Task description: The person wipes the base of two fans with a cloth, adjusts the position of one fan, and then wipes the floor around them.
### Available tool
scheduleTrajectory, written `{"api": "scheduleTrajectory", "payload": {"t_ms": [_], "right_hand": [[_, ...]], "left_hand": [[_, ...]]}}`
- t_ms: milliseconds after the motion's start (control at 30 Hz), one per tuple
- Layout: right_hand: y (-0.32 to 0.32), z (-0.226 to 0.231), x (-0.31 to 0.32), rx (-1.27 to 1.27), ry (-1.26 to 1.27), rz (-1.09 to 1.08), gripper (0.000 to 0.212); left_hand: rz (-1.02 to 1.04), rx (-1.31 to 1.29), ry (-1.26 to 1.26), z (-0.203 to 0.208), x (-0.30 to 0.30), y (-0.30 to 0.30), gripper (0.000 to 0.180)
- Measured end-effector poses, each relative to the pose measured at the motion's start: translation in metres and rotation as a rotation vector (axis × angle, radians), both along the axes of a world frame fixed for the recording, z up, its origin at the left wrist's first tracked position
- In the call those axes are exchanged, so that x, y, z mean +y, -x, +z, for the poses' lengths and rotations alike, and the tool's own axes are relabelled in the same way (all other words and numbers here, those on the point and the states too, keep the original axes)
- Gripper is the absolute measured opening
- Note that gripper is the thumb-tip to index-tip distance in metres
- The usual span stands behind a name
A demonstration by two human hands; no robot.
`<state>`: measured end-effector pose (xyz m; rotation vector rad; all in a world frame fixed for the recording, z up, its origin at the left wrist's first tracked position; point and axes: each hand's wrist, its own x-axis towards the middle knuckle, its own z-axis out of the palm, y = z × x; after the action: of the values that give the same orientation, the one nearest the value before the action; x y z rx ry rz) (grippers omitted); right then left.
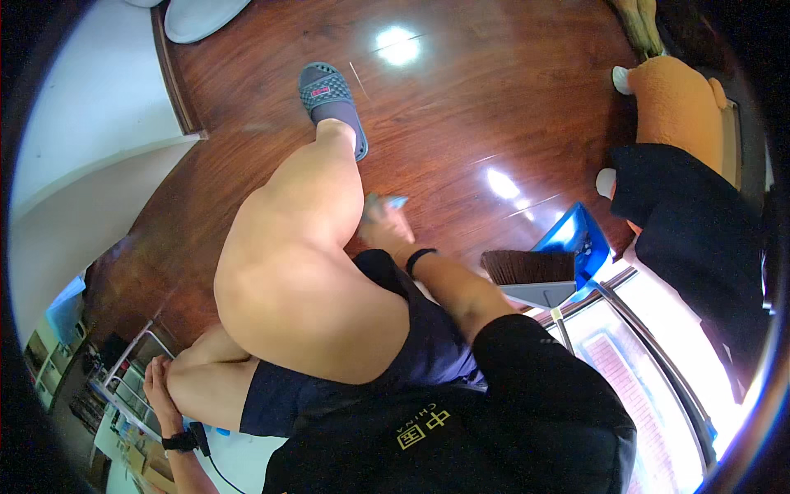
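Observation:
My right hand (390, 228), a dark band at its wrist, reaches down to the wooden floor beside my bent right leg (300, 255). Motion blurs its fingers, which seem closed on a small grey and light-blue thing (397, 202) whose kind I cannot make out. At the lower left, my left hand (158, 389) lies with fingers stretched against my other bent leg (204, 380). That wrist wears a black watch with a cable running from it.
To my right lie a broom (531, 270) with dark bristles and a blue dustpan (591, 247). Beyond them stands an orange stool (679, 103) with black cloth (691, 214) draped nearby. A white wall (99, 90) bounds the left. My foot wears a grey slipper (327, 95).

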<state>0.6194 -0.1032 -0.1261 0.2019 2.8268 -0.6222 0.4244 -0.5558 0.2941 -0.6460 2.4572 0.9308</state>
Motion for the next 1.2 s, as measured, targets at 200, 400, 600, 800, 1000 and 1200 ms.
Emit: {"api": "scheduleTrajectory", "payload": {"t_ms": [200,400,600,800,1000,1200], "right_hand": [[-0.025,0.026,0.047,0.003,0.013,0.313,0.029],[-0.1,0.015,0.232,-0.333,-0.25,-0.736,0.039],[-0.067,-0.019,0.055,-0.356,-0.385,-0.095,0.032],[-0.053,0.018,-0.038,-0.017,0.152,0.556,0.032],[-0.115,0.019,0.168,-0.164,-0.164,-0.373,0.031],[-0.084,-0.007,0.192,-0.352,-0.355,-0.89,0.046]], "left_hand": [[-0.01,-0.02,0.017,0.007,0.0,0.002,0.037],[0.026,0.019,-0.012,0.004,0.013,0.005,0.037],[0.004,0.037,0.043,0.002,0.019,-0.001,0.036],[-0.042,0.01,0.011,0.003,0.025,0.01,0.032],[0.016,0.006,-0.009,0.005,0.035,0.007,0.027],[-0.028,-0.026,-0.05,0.001,0.019,0.007,0.027]]}}
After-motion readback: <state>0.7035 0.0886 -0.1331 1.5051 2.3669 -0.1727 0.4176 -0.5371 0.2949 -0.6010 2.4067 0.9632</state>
